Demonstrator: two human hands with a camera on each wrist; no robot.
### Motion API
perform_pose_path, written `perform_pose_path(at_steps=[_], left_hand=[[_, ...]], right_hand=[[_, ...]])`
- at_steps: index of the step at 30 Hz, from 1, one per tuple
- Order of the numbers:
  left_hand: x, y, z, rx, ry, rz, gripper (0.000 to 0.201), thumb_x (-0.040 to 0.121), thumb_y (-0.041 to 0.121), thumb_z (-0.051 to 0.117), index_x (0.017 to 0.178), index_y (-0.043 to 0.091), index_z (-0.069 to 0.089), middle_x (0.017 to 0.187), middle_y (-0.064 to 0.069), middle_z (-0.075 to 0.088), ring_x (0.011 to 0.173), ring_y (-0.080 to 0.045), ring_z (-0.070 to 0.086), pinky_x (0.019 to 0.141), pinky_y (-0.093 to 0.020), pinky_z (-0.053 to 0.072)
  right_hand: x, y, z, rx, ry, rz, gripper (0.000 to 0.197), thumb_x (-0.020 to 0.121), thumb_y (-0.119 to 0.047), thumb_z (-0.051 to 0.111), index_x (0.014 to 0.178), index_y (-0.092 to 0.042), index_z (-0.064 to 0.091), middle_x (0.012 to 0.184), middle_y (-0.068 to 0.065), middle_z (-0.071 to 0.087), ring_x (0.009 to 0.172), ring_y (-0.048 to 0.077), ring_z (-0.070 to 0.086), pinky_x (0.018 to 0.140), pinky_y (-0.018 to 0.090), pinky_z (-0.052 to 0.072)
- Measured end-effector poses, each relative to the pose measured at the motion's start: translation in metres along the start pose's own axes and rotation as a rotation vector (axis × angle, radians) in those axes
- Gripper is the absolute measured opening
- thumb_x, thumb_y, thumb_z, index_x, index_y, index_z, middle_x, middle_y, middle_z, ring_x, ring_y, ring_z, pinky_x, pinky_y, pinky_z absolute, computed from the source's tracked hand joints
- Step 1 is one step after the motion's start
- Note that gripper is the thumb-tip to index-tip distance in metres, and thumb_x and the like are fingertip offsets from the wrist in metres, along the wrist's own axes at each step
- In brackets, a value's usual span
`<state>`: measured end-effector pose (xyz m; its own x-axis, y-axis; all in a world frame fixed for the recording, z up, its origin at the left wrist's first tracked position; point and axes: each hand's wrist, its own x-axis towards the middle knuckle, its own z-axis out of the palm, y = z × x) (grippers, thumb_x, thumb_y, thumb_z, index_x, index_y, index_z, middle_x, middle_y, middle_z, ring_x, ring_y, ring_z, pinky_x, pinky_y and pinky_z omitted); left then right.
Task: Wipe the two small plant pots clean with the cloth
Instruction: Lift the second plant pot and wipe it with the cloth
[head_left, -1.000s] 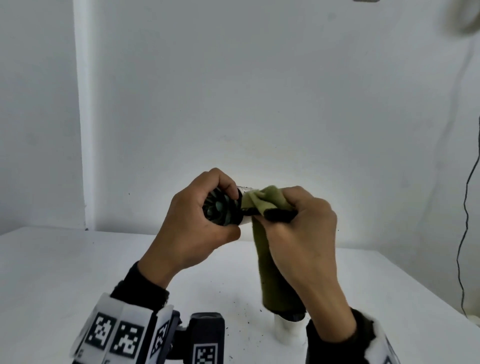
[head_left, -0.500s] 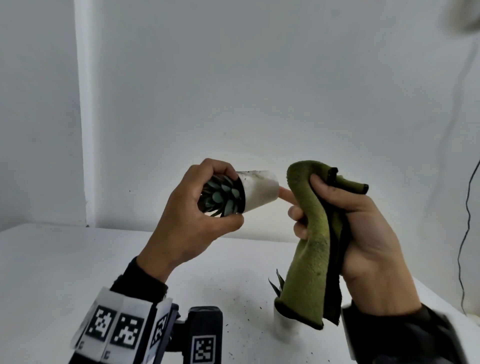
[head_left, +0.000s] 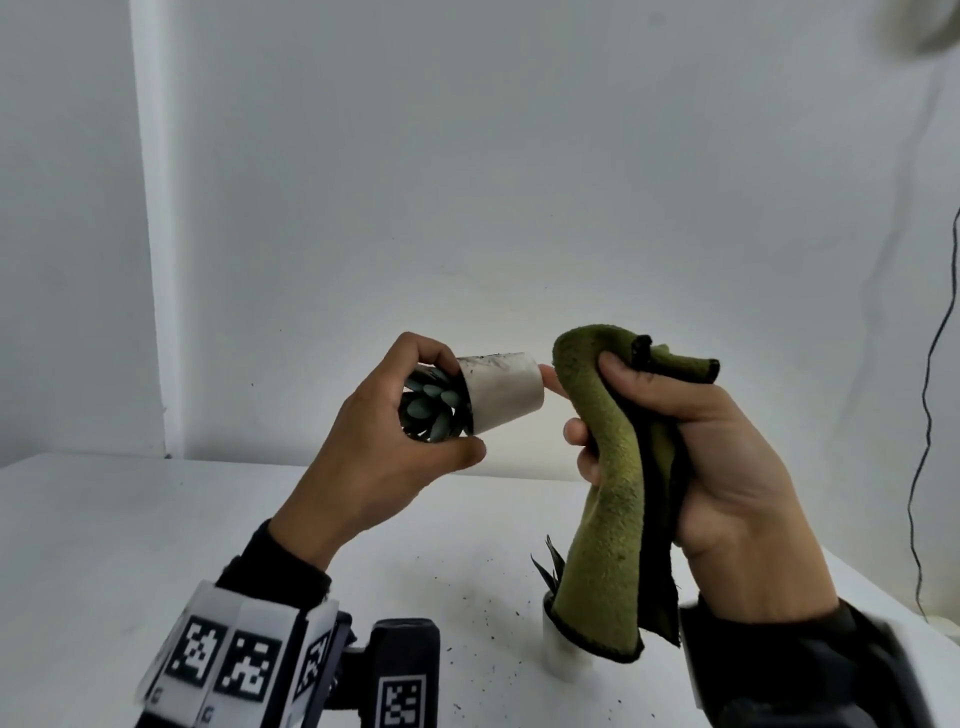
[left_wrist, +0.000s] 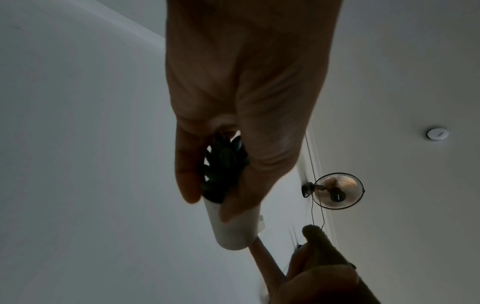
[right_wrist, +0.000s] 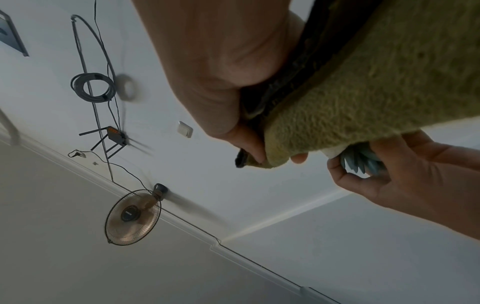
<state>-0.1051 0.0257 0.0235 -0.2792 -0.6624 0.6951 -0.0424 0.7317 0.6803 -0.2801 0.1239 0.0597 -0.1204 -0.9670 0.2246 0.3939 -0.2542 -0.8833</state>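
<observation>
Head view gives me the clearest read: my left hand grips a small white pot above the table, fingers and thumb curled round its rim end. I see the pot lying on its side, long axis roughly level, base pointing right toward my other hand and tipped slightly up, the blue-green succulent facing back into my left palm. Dark smudges mark its upper wall near the rim. My right hand holds the green cloth bunched between thumb and fingers, most of it hanging down; one extended fingertip touches the pot's base edge. Behind the hanging cloth stands a second white pot upright on the table, half hidden, with dark pointed leaves showing at its left. Dark specks of soil lie scattered on the tabletop near it. From the right wrist view I also see a fan mounted high on the wall.
</observation>
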Motion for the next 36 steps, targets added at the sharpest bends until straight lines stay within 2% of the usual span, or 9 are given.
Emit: perform_pose_path(at_steps=[4,6,11,13,21,23,27,32,36], left_hand=[[0.000,0.005,-0.001,-0.134,0.033,0.007,0.039,0.057,0.013,0.075,0.089,0.026,0.057,0.078,0.016,0.060,0.068,-0.015,0.062,0.064,-0.035,0.059],[0.001,0.005,-0.003,-0.202,0.082,-0.001,0.036,0.057,0.009,0.074,0.087,0.021,0.059,0.077,0.013,0.060,0.066,-0.016,0.062,0.060,-0.035,0.058],[0.002,0.002,-0.006,-0.187,0.075,-0.011,0.046,0.050,0.008,0.080,0.088,0.027,0.061,0.081,0.014,0.061,0.069,-0.013,0.062,0.068,-0.028,0.055],[0.001,0.003,-0.005,-0.145,0.048,0.007,0.047,0.051,0.009,0.079,0.086,0.032,0.060,0.081,0.017,0.059,0.070,-0.013,0.059,0.069,-0.026,0.050],[0.000,0.014,-0.007,-0.002,0.052,0.040,0.045,0.049,0.011,0.075,0.082,0.034,0.056,0.082,0.017,0.059,0.075,-0.028,0.061,0.067,-0.046,0.055],[0.000,0.015,-0.008,0.021,0.055,0.026,0.045,0.048,0.011,0.074,0.081,0.034,0.055,0.082,0.016,0.060,0.071,-0.024,0.061,0.061,-0.041,0.055],[-0.003,0.019,-0.010,0.077,-0.002,0.036,0.042,0.051,0.009,0.072,0.081,0.033,0.055,0.081,0.013,0.060,0.061,-0.004,0.054,0.053,-0.017,0.043],[-0.007,0.027,-0.010,0.229,-0.153,0.065,0.044,0.053,0.010,0.075,0.081,0.039,0.058,0.088,0.011,0.059,0.074,-0.005,0.056,0.058,-0.016,0.045],[-0.005,0.021,-0.012,0.188,-0.155,0.004,0.049,0.053,-0.004,0.077,0.074,0.036,0.060,0.076,0.017,0.060,0.061,-0.002,0.053,0.050,-0.017,0.042]], right_hand=[[0.002,0.002,-0.002,-0.042,0.014,-0.023,0.045,0.064,-0.021,0.067,0.098,0.008,0.068,0.081,0.022,0.068,0.049,0.022,0.051,0.042,0.024,0.044],[0.001,0.001,-0.001,-0.052,0.046,-0.086,0.037,0.064,-0.019,0.069,0.093,0.003,0.072,0.090,0.022,0.070,0.048,0.020,0.055,0.042,0.024,0.044],[0.001,0.010,0.002,-0.390,0.326,-0.353,0.016,0.059,-0.012,0.083,0.073,-0.015,0.076,0.064,0.009,0.071,0.059,0.025,0.069,0.057,0.033,0.055],[0.002,0.015,0.006,-0.507,0.346,-0.441,0.015,0.064,-0.010,0.083,0.067,-0.023,0.076,0.062,0.002,0.071,0.060,0.019,0.069,0.055,0.026,0.055],[0.007,0.023,0.007,-0.663,0.345,-0.599,0.021,0.069,-0.008,0.079,0.068,-0.028,0.075,0.064,0.001,0.070,0.070,0.023,0.068,0.063,0.030,0.054],[0.009,0.026,0.010,-0.723,0.360,-0.630,0.019,0.071,-0.010,0.078,0.068,-0.028,0.074,0.062,-0.006,0.069,0.064,0.014,0.064,0.058,0.022,0.050],[0.013,0.031,0.011,-0.785,0.430,-0.689,0.019,0.071,-0.009,0.075,0.064,-0.027,0.071,0.056,-0.015,0.062,0.059,0.005,0.057,0.057,0.017,0.043],[0.014,0.031,0.010,-0.757,0.449,-0.716,0.027,0.070,-0.007,0.075,0.060,-0.032,0.071,0.056,-0.020,0.062,0.061,0.003,0.059,0.062,0.019,0.043],[0.012,0.026,0.006,-0.627,0.435,-0.694,0.026,0.068,-0.004,0.077,0.062,-0.028,0.073,0.060,-0.006,0.069,0.063,0.011,0.065,0.064,0.025,0.052]])
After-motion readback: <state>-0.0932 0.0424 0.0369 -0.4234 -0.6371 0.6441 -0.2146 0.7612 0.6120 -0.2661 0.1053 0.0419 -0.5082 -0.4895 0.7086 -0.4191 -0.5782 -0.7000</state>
